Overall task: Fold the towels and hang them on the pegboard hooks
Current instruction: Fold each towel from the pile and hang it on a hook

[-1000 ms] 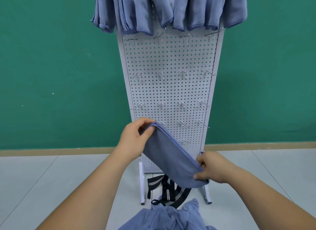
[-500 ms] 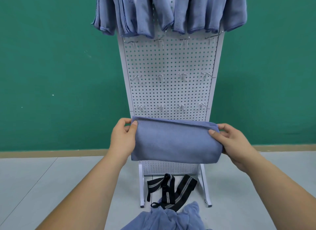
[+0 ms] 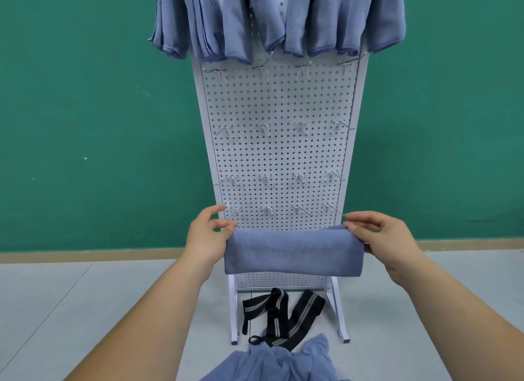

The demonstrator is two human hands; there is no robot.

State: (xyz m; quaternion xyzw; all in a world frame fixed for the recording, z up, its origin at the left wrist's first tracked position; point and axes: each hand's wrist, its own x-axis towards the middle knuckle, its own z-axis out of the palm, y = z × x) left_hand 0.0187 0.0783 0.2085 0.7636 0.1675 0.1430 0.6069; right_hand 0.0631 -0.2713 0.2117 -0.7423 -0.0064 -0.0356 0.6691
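Pinching the folded blue towel [image 3: 293, 253] by its top corners with the left hand [image 3: 208, 239] and the right hand [image 3: 382, 239], stretching it level in front of the white pegboard [image 3: 278, 153], low down, probably to keep the fold square for draping over one of the bare hooks [image 3: 266, 210].

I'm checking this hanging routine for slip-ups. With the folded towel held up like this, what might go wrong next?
1. The left hand and right hand only pinch the upper corners of the folded blue-grey towel; releasing one corner to hang it may let the fold fall open.
2. The thin metal hooks on the white pegboard are narrow, so a draped towel may slide off.
3. Black striped straps lie by the stand's feet; stepping closer risks tripping.
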